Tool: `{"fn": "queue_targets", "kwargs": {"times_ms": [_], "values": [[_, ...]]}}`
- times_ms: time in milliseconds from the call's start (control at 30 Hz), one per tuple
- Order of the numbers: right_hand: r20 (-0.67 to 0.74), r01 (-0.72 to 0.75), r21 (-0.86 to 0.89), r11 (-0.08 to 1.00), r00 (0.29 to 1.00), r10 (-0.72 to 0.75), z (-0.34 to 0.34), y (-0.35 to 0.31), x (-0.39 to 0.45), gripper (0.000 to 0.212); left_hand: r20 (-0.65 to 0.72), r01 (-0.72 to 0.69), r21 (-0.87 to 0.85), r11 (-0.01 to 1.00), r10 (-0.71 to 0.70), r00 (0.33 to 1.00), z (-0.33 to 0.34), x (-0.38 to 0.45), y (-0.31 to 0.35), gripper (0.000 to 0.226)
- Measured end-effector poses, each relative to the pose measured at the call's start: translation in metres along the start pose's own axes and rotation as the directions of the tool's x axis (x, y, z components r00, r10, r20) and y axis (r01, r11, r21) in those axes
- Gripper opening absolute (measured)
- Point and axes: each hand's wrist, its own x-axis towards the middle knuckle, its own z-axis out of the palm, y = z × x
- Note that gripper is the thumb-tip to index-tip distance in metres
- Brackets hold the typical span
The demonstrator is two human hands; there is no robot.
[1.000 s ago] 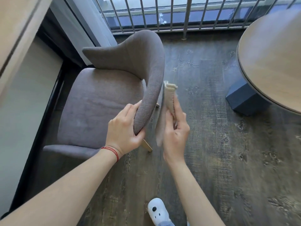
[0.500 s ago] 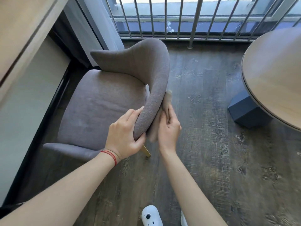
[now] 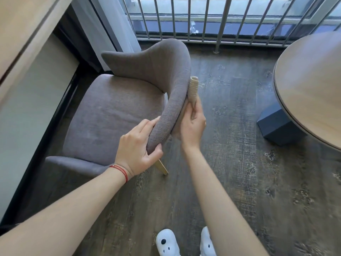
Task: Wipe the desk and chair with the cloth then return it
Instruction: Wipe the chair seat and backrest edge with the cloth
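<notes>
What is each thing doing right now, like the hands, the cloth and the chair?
left hand: gripping the end of the chair's backrest.
right hand: pressing the cloth against the backrest's outer side.
cloth: folded, held flat to the backrest.
chair: upright, seat bare.
round table: bare where visible.

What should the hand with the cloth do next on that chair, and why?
Probably slide the cloth further up the backrest's outer side. The right hand presses it against the chair only partway up, while the left hand steadies the backrest's near end.
</notes>
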Motion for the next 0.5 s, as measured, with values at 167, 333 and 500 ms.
{"fn": "queue_targets", "kwargs": {"times_ms": [167, 333, 500], "values": [[0.011, 0.088, -0.039, 0.995, 0.996, -0.088, -0.007, 0.008, 0.022, 0.037, 0.013, -0.004, -0.007, 1.000, 0.004, 1.000, 0.000, -0.001, -0.001, 0.062], [0.142, -0.162, -0.090, 0.983, 0.975, 0.173, 0.000, 0.012, 0.041, 0.036, 0.005, -0.002, -0.011, 1.000, 0.002, 1.000, 0.000, -0.002, -0.001, 0.063], [-0.029, 0.110, -0.050, 0.993, 0.993, -0.112, -0.004, 0.008, -0.005, 0.037, -0.020, -0.015, -0.014, 1.000, 0.015, 1.000, 0.001, -0.001, -0.002, 0.064]]}}
